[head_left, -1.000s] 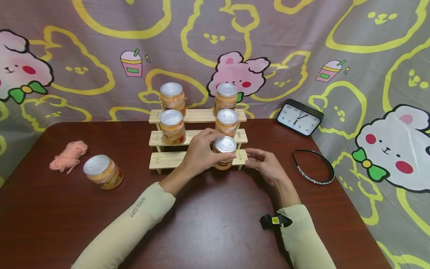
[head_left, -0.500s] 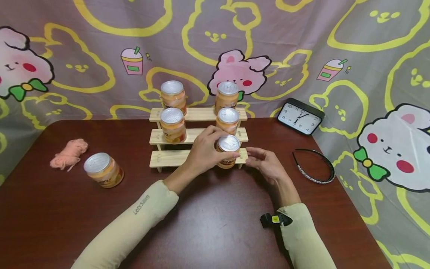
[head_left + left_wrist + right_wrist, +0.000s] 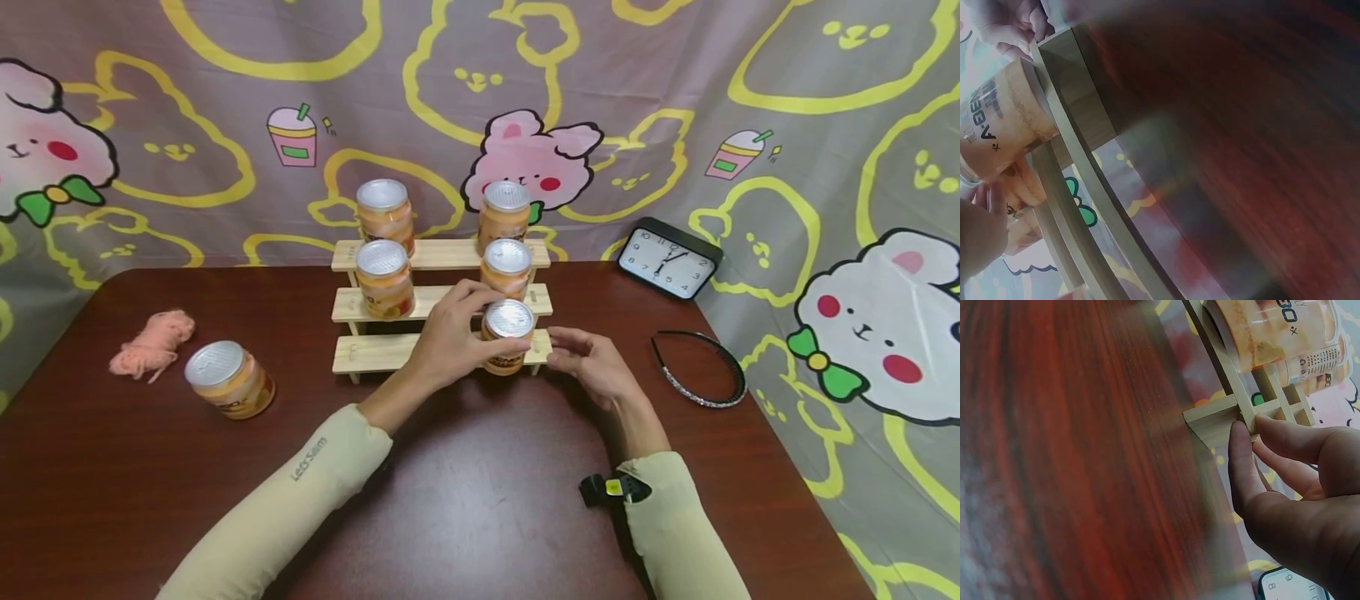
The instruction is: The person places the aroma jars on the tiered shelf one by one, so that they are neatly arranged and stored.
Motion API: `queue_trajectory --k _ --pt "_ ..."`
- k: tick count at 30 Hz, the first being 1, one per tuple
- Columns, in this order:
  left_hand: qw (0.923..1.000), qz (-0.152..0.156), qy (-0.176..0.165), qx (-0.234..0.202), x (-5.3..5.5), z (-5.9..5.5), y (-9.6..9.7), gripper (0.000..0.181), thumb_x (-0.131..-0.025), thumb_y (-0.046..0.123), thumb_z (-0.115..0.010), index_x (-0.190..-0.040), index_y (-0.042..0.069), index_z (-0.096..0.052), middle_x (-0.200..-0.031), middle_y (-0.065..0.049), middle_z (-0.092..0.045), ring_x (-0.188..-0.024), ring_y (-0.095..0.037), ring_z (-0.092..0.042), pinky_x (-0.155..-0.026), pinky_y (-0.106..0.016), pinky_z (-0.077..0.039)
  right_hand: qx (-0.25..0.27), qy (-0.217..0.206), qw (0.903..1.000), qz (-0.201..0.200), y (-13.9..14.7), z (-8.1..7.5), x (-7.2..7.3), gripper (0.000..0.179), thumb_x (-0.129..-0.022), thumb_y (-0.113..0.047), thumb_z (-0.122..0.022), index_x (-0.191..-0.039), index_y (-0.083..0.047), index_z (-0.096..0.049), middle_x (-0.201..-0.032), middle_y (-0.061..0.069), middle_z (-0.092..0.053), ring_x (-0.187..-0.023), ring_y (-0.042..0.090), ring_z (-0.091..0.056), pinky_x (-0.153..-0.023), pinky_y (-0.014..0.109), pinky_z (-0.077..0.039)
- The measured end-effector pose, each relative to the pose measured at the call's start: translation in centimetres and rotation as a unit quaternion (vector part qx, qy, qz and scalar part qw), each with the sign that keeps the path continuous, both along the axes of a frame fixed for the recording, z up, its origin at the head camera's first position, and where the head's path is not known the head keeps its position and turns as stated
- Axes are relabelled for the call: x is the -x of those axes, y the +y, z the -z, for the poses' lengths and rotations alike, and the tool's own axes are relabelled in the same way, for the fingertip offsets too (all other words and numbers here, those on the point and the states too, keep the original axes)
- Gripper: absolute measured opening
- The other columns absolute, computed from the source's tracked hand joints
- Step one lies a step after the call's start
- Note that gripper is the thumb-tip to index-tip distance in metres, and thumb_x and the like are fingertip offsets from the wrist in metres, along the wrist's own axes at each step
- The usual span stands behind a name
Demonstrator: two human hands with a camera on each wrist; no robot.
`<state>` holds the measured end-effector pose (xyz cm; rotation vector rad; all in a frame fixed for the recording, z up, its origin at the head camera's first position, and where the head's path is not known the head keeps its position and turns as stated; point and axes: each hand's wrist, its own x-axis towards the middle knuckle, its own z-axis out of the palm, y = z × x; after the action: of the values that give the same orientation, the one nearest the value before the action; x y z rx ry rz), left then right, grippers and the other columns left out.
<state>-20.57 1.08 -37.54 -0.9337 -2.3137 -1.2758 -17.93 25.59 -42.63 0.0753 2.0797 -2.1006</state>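
Note:
A three-tier wooden display rack stands at the middle of the table. My left hand grips an orange-labelled can with a silver lid, upright at the right of the lowest tier. Thumb and fingers lie around its sides, and part of its label is hidden. My right hand pinches the right end of that tier between thumb and fingertips, seen closely in the right wrist view. Similar cans stand on the middle tier, one left and one right, and on the top tier, left and right.
Another such can stands on the table at the left, near a skein of peach yarn. To the right are a black-framed clock and a sparkly headband. A patterned cloth hangs behind the table.
The can in my left hand has shifted slightly to the right along the lowest tier, then stayed there. My right hand has kept its place at the rack's end.

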Motion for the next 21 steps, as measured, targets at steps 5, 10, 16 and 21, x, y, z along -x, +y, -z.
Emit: queue_trajectory --k 5,10,16,21 --pt "0.9991 0.012 -0.028 -0.030 0.1 -0.1 -0.8 0.060 -0.069 0.030 -0.096 -0.116 0.003 -0.072 -0.113 -0.010 -0.061 -0.102 -0.023 -0.063 -0.090 -0.037 -0.054 0.004 -0.006 1.0000 -0.001 0.0 0.0 0.0 0.053 -0.095 0.014 -0.058 -0.145 0.013 -0.043 -0.135 0.027 -0.051 -0.098 0.010 -0.064 -0.085 0.023 -0.055" --pt "0.9970 0.025 -0.057 -0.045 0.0 -0.3 -1.8 0.061 -0.072 0.026 -0.095 -0.120 0.000 -0.070 -0.116 -0.012 -0.060 -0.106 -0.028 -0.064 -0.093 -0.034 -0.054 0.006 -0.010 0.9999 -0.004 0.0 -0.1 -0.1 0.054 -0.094 0.014 -0.058 -0.146 0.013 -0.042 -0.135 0.027 -0.051 -0.098 0.011 -0.063 -0.086 0.024 -0.055" --pt "0.9959 0.039 -0.065 -0.050 -0.2 -0.2 -3.4 0.062 -0.072 0.022 -0.094 -0.124 -0.002 -0.068 -0.118 -0.014 -0.063 -0.108 -0.033 -0.065 -0.094 -0.033 -0.054 0.007 -0.006 0.9999 -0.008 0.0 0.0 -0.1 0.054 -0.095 0.014 -0.058 -0.146 0.013 -0.041 -0.136 0.028 -0.050 -0.099 0.011 -0.064 -0.087 0.024 -0.055" --pt "0.9966 0.041 -0.038 -0.061 -0.1 -0.1 -4.6 0.059 -0.072 0.019 -0.094 -0.120 -0.004 -0.069 -0.116 -0.018 -0.067 -0.105 -0.033 -0.064 -0.092 -0.035 -0.054 0.004 0.002 0.9999 -0.011 0.1 0.0 0.1 0.053 -0.095 0.014 -0.057 -0.146 0.014 -0.041 -0.138 0.031 -0.049 -0.098 0.011 -0.064 -0.086 0.024 -0.054"
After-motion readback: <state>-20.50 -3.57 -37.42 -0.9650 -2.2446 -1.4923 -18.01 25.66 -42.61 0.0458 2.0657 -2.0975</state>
